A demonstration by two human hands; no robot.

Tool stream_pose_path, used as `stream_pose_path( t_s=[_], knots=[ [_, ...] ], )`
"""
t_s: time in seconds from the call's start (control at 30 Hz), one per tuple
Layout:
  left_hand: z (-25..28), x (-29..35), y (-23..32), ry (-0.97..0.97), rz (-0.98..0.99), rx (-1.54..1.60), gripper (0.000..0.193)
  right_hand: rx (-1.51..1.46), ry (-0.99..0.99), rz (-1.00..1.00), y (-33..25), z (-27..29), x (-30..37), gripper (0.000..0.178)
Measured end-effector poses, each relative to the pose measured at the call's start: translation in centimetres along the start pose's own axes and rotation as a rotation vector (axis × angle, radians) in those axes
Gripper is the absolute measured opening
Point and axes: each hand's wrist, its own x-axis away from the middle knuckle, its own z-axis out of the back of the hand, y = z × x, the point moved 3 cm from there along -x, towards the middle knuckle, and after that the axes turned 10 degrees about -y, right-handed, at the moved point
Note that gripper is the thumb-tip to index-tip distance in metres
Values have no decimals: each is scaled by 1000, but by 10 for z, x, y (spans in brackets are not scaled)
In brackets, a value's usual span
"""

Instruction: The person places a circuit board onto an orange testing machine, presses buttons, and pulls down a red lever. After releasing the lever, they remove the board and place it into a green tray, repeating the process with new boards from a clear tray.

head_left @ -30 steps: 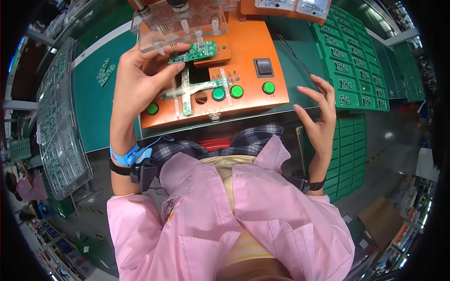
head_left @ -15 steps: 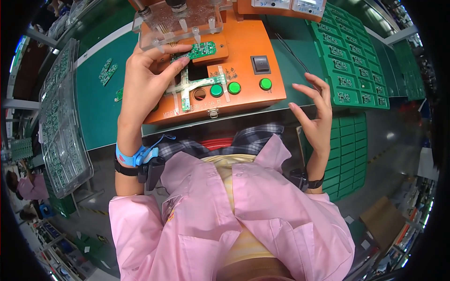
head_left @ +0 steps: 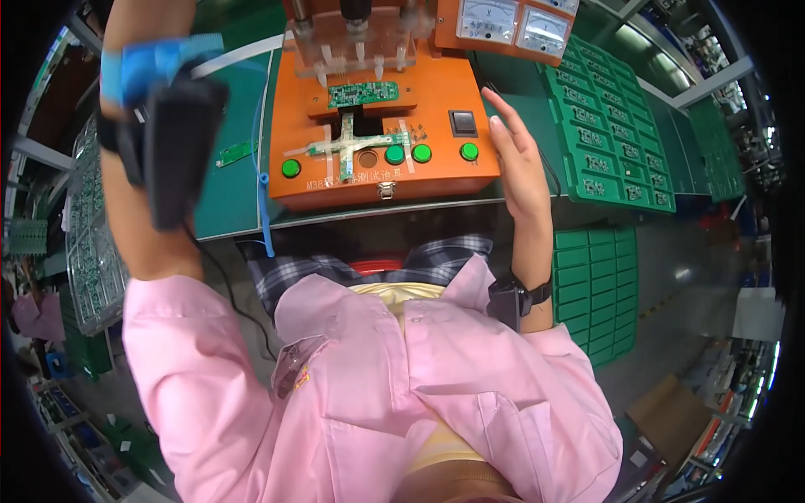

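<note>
A green circuit board (head_left: pixel 363 94) lies flat in the raised holder of an orange test box (head_left: pixel 335 186). Above it hangs a clear plastic press plate (head_left: pixel 314 54) with pins pointing down. My left arm reaches up past the box's left side; only the base of my left hand (head_left: pixel 151 18) shows at the top edge, its fingers out of the picture. My right hand (head_left: pixel 521 163) is at the box's right side, fingers stretched and holding nothing. Whether it touches the box I cannot tell. Green buttons and a black rocker switch (head_left: pixel 463 123) sit on the box top.
Two analog meters (head_left: pixel 488 20) stand at the back. A green tray of boards (head_left: pixel 599 126) lies to the right, with another green tray (head_left: pixel 599 285) lower down. A loose board (head_left: pixel 236 154) lies left of the box. Clear trays of boards (head_left: pixel 88 251) stand far left.
My left hand has let go of the circuit board and swung up and left, mostly out of view. My right hand has moved left to the box's side. The board stays in the holder.
</note>
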Motion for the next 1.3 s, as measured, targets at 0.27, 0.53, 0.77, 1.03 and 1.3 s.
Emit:
stream_pose_path(
  t_s=[0.27,0.53,0.77,1.03,1.3],
  knots=[
    [-77,74,-29,-130,-380,158,39,-66,60,-58,-8,-12,-12,43],
    [-69,119,-63,289,-721,380,43,1071,205,202,-33,-15,7,54],
    [-81,173,-130,275,-116,441,46,1574,36,380,1,-77,46,71],
    [-110,173,-132,195,104,680,67,1707,130,346,9,-89,50,75],
    [-112,179,-142,197,129,853,73,1393,40,358,-22,-81,46,54]
  ],
)
